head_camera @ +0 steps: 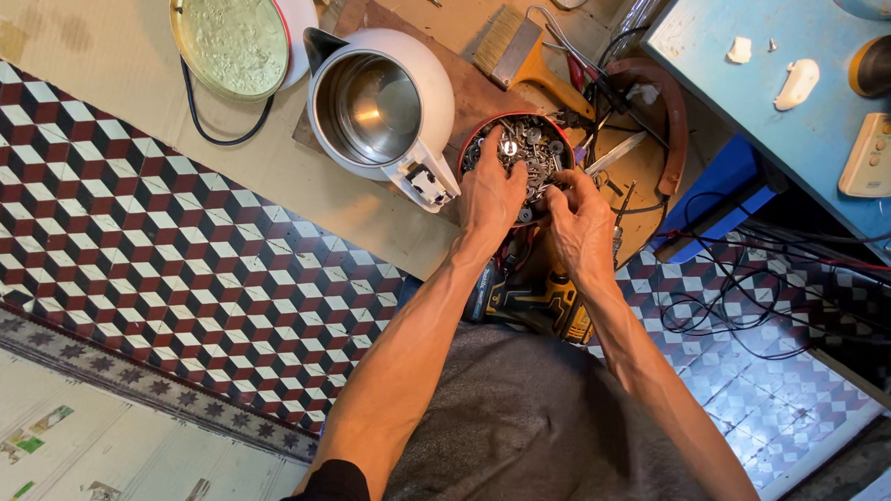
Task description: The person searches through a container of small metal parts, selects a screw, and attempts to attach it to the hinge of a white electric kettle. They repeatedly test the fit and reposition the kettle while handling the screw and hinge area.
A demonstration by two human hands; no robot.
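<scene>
A round red-rimmed tin (473, 137) full of several screws and small metal parts sits on a wooden board. My left hand (491, 193) rests on its near rim, fingers reaching into the screws. My right hand (579, 220) is beside it at the tin's right edge, fingertips pinched among the parts; what they pinch is too small to tell. A white electric kettle (384, 108) with its lid off lies just left of the tin, steel inside showing.
A yellow-and-black power drill (533, 302) lies under my wrists. A paintbrush (517, 52), loose tools and black cables crowd the right. A round brass-coloured lid (231, 39) lies at the back left. A blue table (759, 86) with a remote stands right.
</scene>
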